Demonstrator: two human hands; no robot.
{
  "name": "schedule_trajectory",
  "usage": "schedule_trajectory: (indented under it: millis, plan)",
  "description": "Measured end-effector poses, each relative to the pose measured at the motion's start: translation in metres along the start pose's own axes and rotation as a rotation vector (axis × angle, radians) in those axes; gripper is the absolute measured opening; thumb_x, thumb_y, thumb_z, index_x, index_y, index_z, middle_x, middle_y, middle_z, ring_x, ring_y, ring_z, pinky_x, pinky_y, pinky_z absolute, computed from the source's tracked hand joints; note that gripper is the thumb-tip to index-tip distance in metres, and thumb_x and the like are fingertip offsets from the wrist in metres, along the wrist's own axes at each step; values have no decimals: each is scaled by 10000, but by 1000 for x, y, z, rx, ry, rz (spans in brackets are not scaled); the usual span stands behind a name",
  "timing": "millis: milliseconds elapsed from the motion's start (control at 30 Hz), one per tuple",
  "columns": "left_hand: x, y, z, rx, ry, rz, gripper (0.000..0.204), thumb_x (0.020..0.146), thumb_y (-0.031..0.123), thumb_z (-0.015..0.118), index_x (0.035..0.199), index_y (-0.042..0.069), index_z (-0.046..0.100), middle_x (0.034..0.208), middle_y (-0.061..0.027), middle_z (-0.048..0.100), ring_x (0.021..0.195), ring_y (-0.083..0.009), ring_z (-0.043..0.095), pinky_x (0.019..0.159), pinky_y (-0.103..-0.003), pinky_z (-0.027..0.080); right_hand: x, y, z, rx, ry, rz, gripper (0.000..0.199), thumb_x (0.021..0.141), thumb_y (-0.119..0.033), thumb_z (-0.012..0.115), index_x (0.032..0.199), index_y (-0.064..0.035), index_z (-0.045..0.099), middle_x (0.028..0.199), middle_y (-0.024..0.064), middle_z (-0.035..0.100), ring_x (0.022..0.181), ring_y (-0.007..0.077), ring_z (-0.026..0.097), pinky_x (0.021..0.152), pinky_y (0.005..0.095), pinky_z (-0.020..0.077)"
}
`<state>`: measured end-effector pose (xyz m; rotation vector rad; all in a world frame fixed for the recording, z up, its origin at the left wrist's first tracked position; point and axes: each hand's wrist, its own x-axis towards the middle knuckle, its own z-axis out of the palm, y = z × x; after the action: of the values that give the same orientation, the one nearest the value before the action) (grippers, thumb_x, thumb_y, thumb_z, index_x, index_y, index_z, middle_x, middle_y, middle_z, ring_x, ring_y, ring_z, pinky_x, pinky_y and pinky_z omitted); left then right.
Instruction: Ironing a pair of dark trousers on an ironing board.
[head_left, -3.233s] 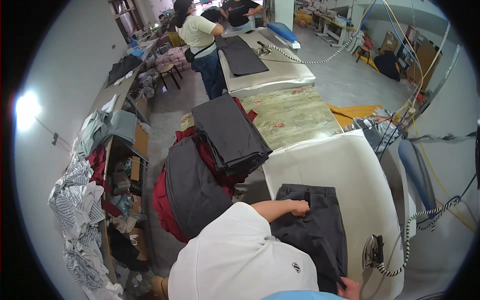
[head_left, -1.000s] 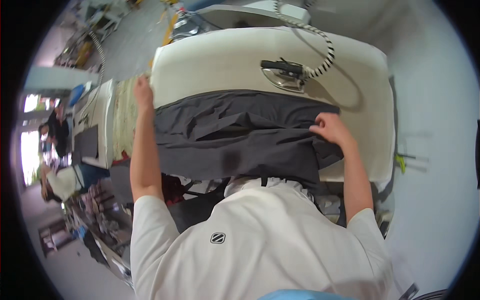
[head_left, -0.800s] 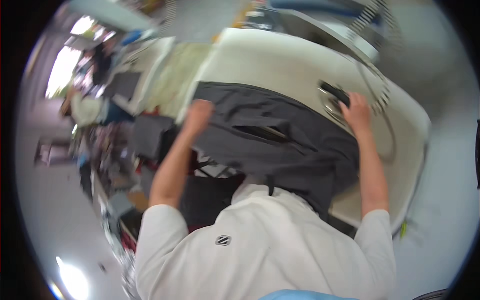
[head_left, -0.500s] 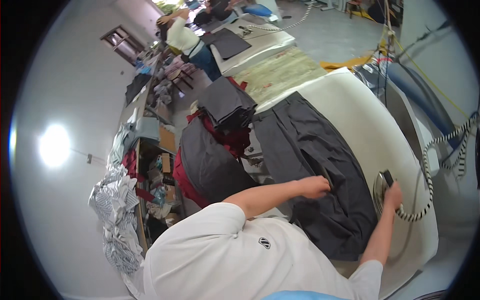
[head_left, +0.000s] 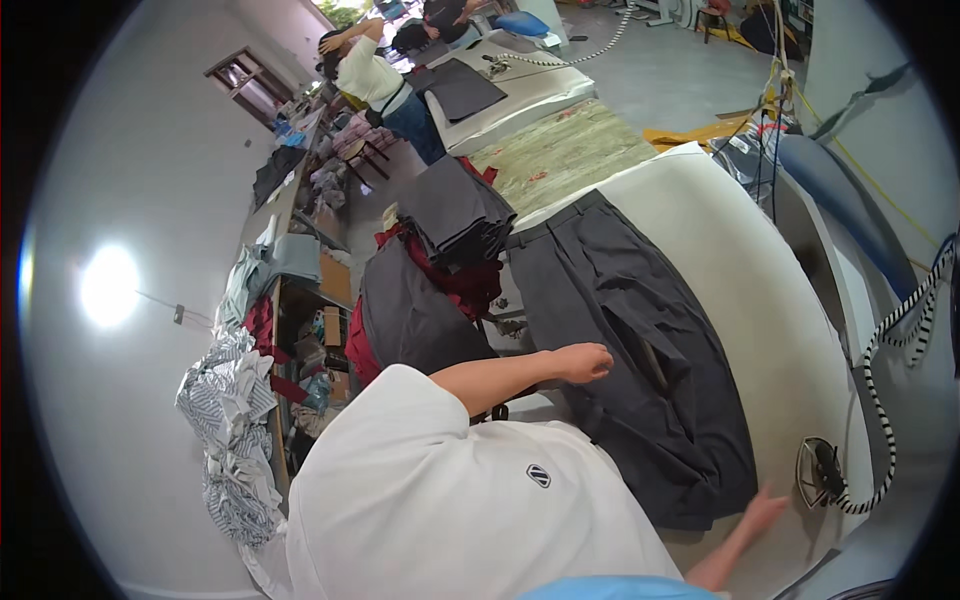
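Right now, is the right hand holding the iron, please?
No, the right hand is apart from the iron, which rests on the padded white board.

We can read no words or numbers in this head-camera view. The one clear marking we find is a small emblem (head_left: pixel 539 476) on the front of the wearer's white short-sleeved shirt (head_left: pixel 430 490). It is a dark, rounded, four-sided badge with a pale diagonal band across it, and it sits tilted from where we look. On the pale greenish tabletop (head_left: pixel 580 150) we notice small red marks, too small for us to tell print from pattern. The plastic packaging (head_left: pixel 737 155) beyond the table is too indistinct for us to read.
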<state>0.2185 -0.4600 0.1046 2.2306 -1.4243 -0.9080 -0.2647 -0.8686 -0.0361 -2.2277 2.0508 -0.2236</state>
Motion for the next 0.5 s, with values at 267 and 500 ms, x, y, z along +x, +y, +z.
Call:
schedule_trajectory:
  millis: [267,500]
  plan:
    - [86,11,8,-76,-61,422,655,857,129,709,1454,56,450,1145,-198,662,1088,-413,610,941,-457,499,-92,-118,-30,483,-244,-195,331,935,-186,641,1193,22,641,1116,269,672,1070,473,616,888,502,503]
    - [173,84,-8,-240,-528,1214,805,660,128,785,1416,43,523,1165,-211,676,1118,-391,619,1005,-437,466,-223,-331,-214,508,25,-994,407,855,-102,699,1253,-41,640,1183,174,664,1111,385,598,1019,483,427]
